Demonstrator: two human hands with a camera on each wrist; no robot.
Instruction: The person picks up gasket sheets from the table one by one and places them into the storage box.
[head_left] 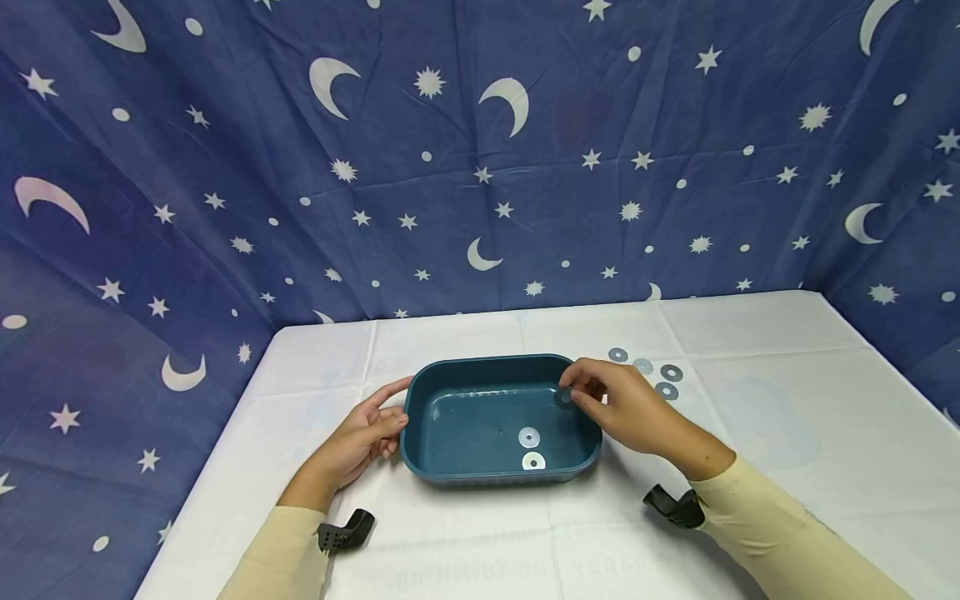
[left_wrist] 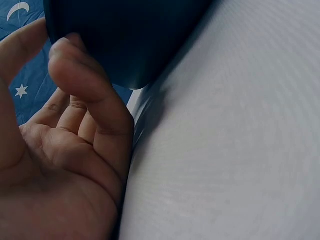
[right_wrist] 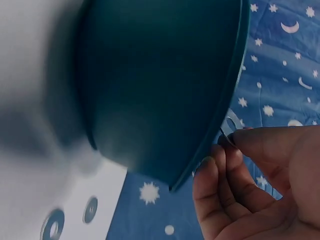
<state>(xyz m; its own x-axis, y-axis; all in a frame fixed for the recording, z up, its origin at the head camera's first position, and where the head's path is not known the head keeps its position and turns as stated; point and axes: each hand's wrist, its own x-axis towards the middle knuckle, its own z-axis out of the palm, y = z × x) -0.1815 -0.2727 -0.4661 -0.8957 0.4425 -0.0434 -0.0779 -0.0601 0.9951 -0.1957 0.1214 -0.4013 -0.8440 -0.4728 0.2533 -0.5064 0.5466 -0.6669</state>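
A teal plastic tub (head_left: 498, 477) stands on the white-covered table. At its left end my left hand (head_left: 363, 437) holds the rim, thumb on the edge and bent fingers against the outer wall (left_wrist: 130, 55). Over the tub's right end, my right hand (head_left: 626, 404) pinches a flat metal washer (right_wrist: 231, 122) between thumb and fingertips. Two silvery washers lie on the tub floor, one washer (head_left: 528, 437) just behind the other washer (head_left: 533, 461). Beyond my right hand, several loose washers (head_left: 667, 391) are grouped on the cloth.
The white cloth (head_left: 787, 500) covers the table around the tub. A dark blue curtain (head_left: 420, 183) with moons and stars hangs behind and at the sides. Black wrist mounts (head_left: 347, 531) sit on both sleeves.
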